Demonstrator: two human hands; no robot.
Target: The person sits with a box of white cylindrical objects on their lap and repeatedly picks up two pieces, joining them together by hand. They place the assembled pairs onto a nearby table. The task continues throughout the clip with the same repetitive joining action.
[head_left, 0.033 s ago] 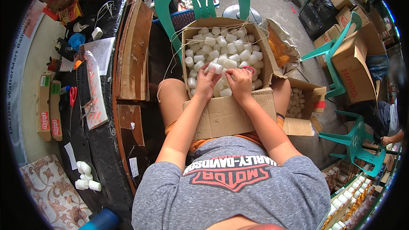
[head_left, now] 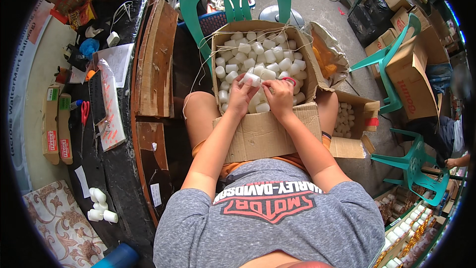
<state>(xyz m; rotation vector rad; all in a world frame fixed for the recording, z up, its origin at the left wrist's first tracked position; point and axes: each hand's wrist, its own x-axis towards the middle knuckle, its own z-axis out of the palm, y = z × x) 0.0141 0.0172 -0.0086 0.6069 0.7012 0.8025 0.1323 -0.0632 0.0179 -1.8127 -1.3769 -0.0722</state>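
My left hand (head_left: 241,95) pinches a white candle (head_left: 251,79), a short, blunt cylinder, above an open cardboard box (head_left: 270,136). Close beside its right end, my right hand (head_left: 279,96) has its fingertips pressed together. Whatever they pinch, perhaps a thin wick, is too small to make out. A red loop (head_left: 289,80), like a scissors handle, shows at the right hand's far side; the rest of it is hidden. Many loose white candles (head_left: 257,48) fill the box, which rests between my thighs. Pale strings (head_left: 201,64) hang over its left rim.
Left stands a black-covered table (head_left: 121,178) with red-handled scissors (head_left: 85,112), papers and several white candles (head_left: 100,206). A green chair (head_left: 188,0) is beyond the box. To the right are another carton (head_left: 354,146) of candles, green stools (head_left: 411,161) and another person's hand (head_left: 457,161).
The candle in my left hand has tilted very slightly. My right hand stays in place beside it. At the far right, the other person's hand has shifted a little.
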